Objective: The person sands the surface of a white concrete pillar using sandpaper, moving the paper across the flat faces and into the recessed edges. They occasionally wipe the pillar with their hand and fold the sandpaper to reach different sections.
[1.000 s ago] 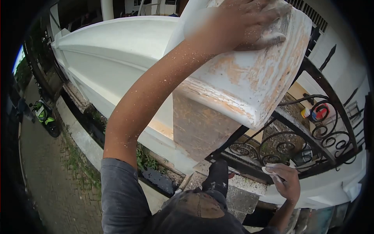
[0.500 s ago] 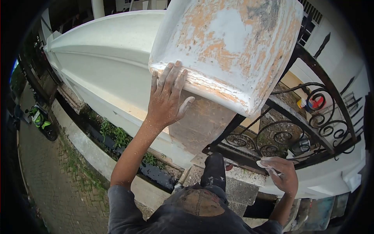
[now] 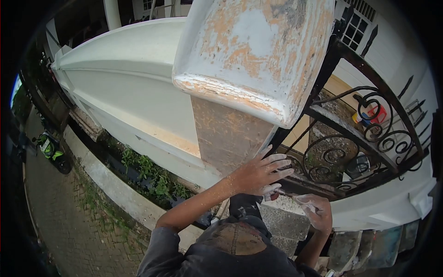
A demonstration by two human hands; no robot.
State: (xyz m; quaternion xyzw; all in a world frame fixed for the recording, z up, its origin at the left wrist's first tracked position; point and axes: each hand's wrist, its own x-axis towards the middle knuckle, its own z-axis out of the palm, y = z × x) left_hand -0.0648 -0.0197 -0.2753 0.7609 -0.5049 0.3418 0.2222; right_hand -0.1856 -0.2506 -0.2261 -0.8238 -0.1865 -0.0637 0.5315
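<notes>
Left hand (image 3: 258,175), fingers spread apart, lies near the base of the scraped gate pillar (image 3: 230,134), under its peeling cap (image 3: 254,55). Right hand (image 3: 316,210) is closed on a small pale piece, likely sandpaper (image 3: 302,199), beside the iron gate (image 3: 364,134). Risk: the person is perched on a narrow ledge (image 3: 286,221); dusty hands could slip.

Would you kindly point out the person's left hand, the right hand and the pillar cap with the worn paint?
left hand (image 3: 258,174), head view, on the back of the hand.
right hand (image 3: 318,211), head view, on the knuckles.
pillar cap (image 3: 258,51), head view, on its worn, peeling side face.
</notes>
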